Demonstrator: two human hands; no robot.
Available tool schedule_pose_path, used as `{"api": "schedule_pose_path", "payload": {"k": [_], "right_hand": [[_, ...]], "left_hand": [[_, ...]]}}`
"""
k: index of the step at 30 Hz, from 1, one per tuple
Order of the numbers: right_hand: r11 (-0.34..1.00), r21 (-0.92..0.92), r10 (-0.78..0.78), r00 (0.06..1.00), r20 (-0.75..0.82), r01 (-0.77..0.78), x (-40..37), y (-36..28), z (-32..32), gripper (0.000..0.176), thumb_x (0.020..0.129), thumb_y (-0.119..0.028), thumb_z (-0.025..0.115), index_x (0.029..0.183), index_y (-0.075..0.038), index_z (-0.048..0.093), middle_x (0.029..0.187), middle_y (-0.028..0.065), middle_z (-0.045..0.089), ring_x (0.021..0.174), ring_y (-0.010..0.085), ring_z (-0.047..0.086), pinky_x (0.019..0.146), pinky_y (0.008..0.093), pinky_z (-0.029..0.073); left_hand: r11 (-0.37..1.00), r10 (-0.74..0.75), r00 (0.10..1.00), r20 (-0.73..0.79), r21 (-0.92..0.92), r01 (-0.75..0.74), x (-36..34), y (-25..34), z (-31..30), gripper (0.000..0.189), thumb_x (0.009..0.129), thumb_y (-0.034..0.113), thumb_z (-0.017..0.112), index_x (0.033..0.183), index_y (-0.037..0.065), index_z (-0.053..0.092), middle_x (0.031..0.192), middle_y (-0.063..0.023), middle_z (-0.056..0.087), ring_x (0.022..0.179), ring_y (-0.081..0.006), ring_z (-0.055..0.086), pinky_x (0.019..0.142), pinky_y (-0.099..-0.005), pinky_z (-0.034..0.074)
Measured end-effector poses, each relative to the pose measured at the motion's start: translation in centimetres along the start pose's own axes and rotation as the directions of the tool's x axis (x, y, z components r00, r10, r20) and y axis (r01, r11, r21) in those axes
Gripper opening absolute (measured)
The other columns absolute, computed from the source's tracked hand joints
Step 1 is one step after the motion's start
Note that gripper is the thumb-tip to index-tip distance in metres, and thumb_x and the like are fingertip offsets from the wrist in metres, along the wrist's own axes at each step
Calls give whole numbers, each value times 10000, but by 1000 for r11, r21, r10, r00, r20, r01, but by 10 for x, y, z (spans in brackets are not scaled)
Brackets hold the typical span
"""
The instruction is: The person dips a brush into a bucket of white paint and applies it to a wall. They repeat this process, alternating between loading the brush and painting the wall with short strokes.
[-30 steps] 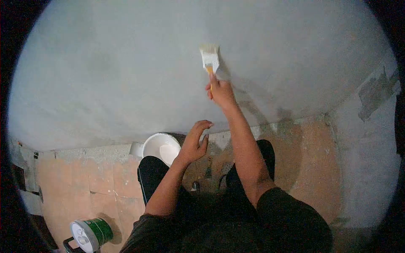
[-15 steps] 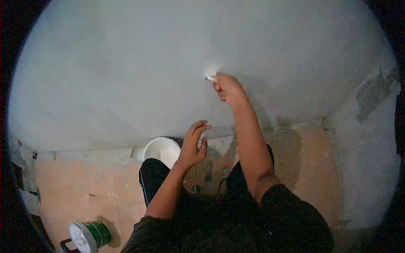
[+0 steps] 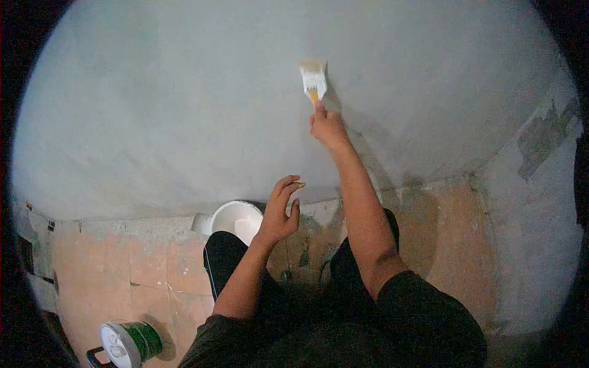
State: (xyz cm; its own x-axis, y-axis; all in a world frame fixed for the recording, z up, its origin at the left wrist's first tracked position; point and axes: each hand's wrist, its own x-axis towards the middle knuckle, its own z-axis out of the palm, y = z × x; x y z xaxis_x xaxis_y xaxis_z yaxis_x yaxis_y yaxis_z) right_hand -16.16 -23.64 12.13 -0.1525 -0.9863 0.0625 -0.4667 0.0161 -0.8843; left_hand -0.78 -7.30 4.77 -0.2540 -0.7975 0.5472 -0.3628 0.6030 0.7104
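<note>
My right hand (image 3: 328, 127) is closed around the handle of a paintbrush (image 3: 314, 78), whose wide head is coated in white and points up along the wall. The bristles overlap the pale grey wall (image 3: 184, 110) in this view, with a shadow beside them. My left hand (image 3: 283, 210) hangs lower down, fingers apart and slightly curled, holding nothing. Just left of it stands a white bucket (image 3: 238, 219), partly hidden behind my knee, with white inside.
A green tub (image 3: 142, 341) with a white lid and dark handle is on the orange tiled floor (image 3: 92, 270) at lower left. To the right, a side wall (image 3: 527, 245) meets the painted wall, with a dark bare patch (image 3: 543, 144) on it.
The paintbrush has turned from pointing sideways to pointing upward, its broad head now facing me. My right hand has shifted slightly lower; my left hand has stayed in place.
</note>
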Motion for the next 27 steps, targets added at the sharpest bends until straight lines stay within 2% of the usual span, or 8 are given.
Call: {"api": "schedule_pose_path", "payload": {"k": [6,8,12,14,20,24,26,27], "right_hand": [[947,-89,322,917,237,-309,-35,102,60,599,962,-470,349,694,-5,615,578,130,606,504,260,594,538,413,474],[813,152,506,811,293,-562,-49,102,57,524,951,-432,402,666,-33,587,531,86,565,384,188,485,399,365,380],[741,365,409,810,419,-563,-33,55,20,423,936,-377,434,702,-56,577,508,23,494,367,150,380,369,314,270],[872,359,240,930,278,-332,-19,7,-3,382,935,-353,434,726,-65,571,538,10,485,402,117,370,382,293,255],[903,421,-2,977,215,-91,-45,-134,-89,410,981,-356,384,800,-26,547,519,-38,408,404,71,268,385,251,194],[954,269,-149,988,34,135,-50,-123,-81,451,975,-388,377,784,-27,568,528,16,500,433,122,428,427,289,330],[978,195,-88,992,87,70,-39,-96,-59,462,981,-405,378,915,-6,602,598,80,580,501,171,534,536,316,433],[970,165,-185,983,16,180,-16,-58,-32,414,973,-458,391,1171,-101,463,619,63,547,481,134,470,474,297,405]], "left_hand": [[1000,10,1000,-5,-8,-10,1,6,-2,434,768,-94,492,1181,39,511,1275,-198,466,1202,-389,453,1026,-432,363],[999,32,999,-11,1,-32,-1,4,-1,433,768,-94,491,1179,38,513,1276,-198,465,1203,-389,453,1025,-432,364],[999,34,999,-26,9,-34,0,3,-4,432,765,-93,491,1177,37,519,1278,-197,465,1210,-387,448,1021,-431,366],[1000,31,999,-16,3,-31,-1,1,-6,430,770,-92,488,1180,37,517,1280,-195,462,1211,-383,447,1017,-431,370],[999,-4,1000,-11,-42,3,0,4,-3,410,776,-96,470,1159,38,533,1271,-189,461,1195,-372,458,1008,-415,381],[999,48,999,-21,-4,-48,0,0,-4,435,779,-89,474,1191,47,511,1296,-190,445,1194,-362,463,996,-412,391],[995,-19,998,-66,-100,12,0,5,-4,485,792,-72,486,1245,99,482,1323,-165,442,1209,-339,459,985,-401,402],[996,-2,996,-86,-90,-6,0,3,-2,531,805,-41,497,1304,126,433,1360,-143,408,1214,-340,453,987,-414,399]]}}
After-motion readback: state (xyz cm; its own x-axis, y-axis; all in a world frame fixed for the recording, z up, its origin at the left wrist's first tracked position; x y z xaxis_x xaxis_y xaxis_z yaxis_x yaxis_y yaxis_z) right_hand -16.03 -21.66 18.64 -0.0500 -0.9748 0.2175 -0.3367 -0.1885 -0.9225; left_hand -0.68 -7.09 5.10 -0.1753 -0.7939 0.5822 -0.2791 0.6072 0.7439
